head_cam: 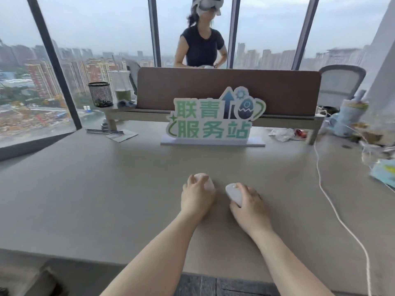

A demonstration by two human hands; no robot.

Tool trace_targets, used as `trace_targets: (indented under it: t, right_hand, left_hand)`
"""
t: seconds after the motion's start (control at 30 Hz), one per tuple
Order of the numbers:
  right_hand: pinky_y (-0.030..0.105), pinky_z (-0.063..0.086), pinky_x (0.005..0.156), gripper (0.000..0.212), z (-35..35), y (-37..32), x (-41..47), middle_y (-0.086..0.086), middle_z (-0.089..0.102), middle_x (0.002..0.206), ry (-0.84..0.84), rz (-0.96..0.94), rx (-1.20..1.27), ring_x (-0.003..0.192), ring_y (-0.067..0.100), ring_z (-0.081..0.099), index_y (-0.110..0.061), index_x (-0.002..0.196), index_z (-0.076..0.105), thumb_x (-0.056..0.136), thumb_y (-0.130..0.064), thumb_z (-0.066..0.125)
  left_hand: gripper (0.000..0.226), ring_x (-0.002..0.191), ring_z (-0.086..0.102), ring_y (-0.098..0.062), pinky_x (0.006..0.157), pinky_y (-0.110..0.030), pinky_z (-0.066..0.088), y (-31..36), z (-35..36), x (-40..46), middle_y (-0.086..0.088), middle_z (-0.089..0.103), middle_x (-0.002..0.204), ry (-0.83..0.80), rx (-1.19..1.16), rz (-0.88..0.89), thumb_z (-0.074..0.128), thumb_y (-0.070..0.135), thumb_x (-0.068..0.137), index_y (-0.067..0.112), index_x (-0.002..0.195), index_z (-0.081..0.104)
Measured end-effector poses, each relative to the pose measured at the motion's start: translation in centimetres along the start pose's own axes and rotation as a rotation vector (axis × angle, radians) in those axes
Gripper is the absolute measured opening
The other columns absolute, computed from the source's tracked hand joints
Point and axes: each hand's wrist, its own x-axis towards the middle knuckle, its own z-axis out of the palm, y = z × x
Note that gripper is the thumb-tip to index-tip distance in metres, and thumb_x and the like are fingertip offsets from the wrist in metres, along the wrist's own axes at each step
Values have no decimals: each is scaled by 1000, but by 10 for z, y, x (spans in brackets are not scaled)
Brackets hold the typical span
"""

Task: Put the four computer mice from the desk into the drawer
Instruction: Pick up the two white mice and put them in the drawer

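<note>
Two computer mice lie on the beige desk, near its middle front. My left hand is closed over a pale pink mouse, fingers wrapped on its top. My right hand grips a white mouse from its right side, so the mouse's left half shows. Both mice seem to rest on the desk surface. No other mice and no drawer are in view.
A green and white sign stands at the desk's middle back, before a brown divider. A white cable runs down the right side. Clutter fills the right edge. A mesh pen cup stands back left. A person stands behind the divider.
</note>
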Motion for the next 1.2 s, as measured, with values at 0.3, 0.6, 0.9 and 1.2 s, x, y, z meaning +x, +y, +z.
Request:
trace_targets:
  t: [0.3,0.6,0.9,1.2]
  right_hand:
    - [38,44,91,59,3,2,-5,10,50,129,47,-62,-9,113,33,47,-23,138,45,81,-17,59]
    - [24,37,77,44,19,-95,-64,-4,54,115,102,-282,323,98,8,47,-28,121,56,78,-22,61]
    - [26,49,75,39,136,-288,-197,-4,55,117,-370,-641,521,98,14,57,-33,116,52,81,-21,66]
    - [40,49,86,44,278,-381,-296,10,49,124,-888,-685,10,99,33,58,-26,125,44,82,-30,51]
  left_hand:
    - [35,105,47,-36,87,-38,41,-11,2,-5,-10,52,124,165,148,36,51,20,77,20,112,52]
    - [42,108,48,-36,86,-34,33,-91,-95,-75,-13,57,125,459,-116,-15,55,15,79,18,121,52]
    - [47,105,55,-32,88,-38,44,-284,-235,-224,-14,63,116,799,-111,-443,59,24,80,14,125,50]
    - [54,119,41,-38,98,-43,35,-442,-267,-310,-21,45,137,583,123,-1049,43,20,89,15,141,35]
